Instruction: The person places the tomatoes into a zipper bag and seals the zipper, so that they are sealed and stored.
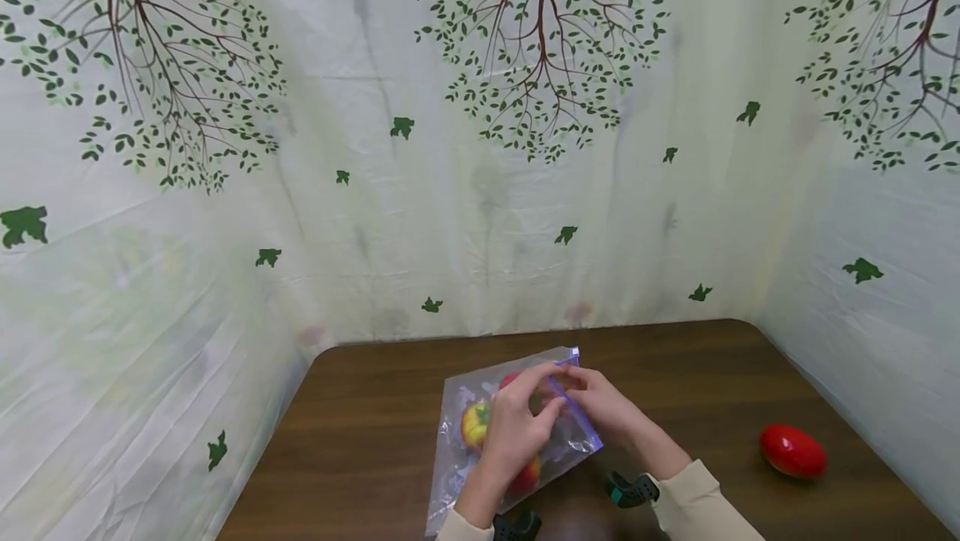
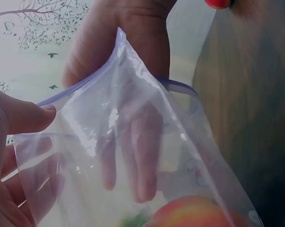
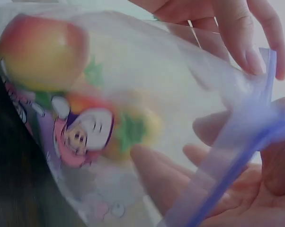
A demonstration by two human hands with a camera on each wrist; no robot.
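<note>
**Bag held at its zip strip by both hands**

A clear bag (image 1: 517, 433) is seen lying on the desk (image 1: 360, 441), near its front edge. The purple zip strip (image 1: 573, 408) at the bag's mouth is pinched by the left hand (image 1: 517, 428) and by the right hand (image 1: 603, 408), both with fingers curled on the plastic. In the left wrist view, fingers are seen through the film, inside or behind the bag; which cannot be told. Toy fruit (image 3: 40, 52), red and yellow, is contained in the bag. A cartoon print (image 3: 81, 137) is shown on the plastic. A red egg-shaped thing (image 1: 792, 451) lies well apart on the desk, to the right
</note>
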